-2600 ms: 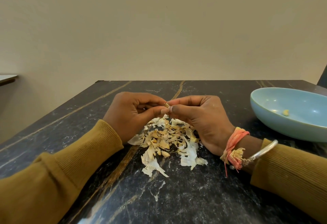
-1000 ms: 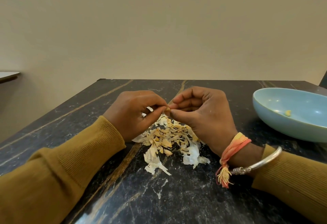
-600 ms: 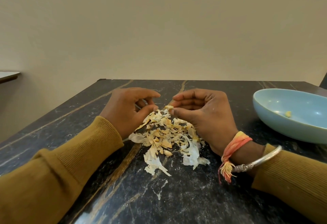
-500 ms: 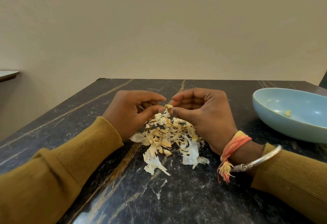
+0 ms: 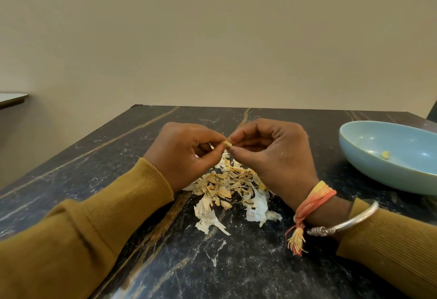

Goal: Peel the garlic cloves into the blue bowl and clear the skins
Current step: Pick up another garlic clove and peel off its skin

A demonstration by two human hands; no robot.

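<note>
I pinch one small garlic clove (image 5: 227, 144) between the thumb and forefinger tips of both hands, my left hand (image 5: 186, 154) on its left end and my right hand (image 5: 272, 157) on its right end. The other fingers of each hand are curled in toward the palm. The clove sits in the air above the far edge of the heap of skins (image 5: 229, 190), not touching it.

It is pale yellow-tan with a papery look. So little of it shows between my fingertips that I can only say its long axis seems to run across, from one hand to the other — which end is the tip I cannot tell.

The count is one clove in my fingers and one yellowish peeled piece (image 5: 385, 154) lying inside the blue bowl (image 5: 369, 171), well to my right on the dark marble table (image 5: 236, 263). There is one bowl and one heap of skins. The heap is white and tan flakes, loose and overlapping, spread between my wrists — too many to number, and whether any unpeeled cloves lie among them is unclear.

On my right wrist are one orange thread band (image 5: 314, 197) with a tassel and one silver bangle (image 5: 350, 223). Both arms are in mustard sleeves.
</note>
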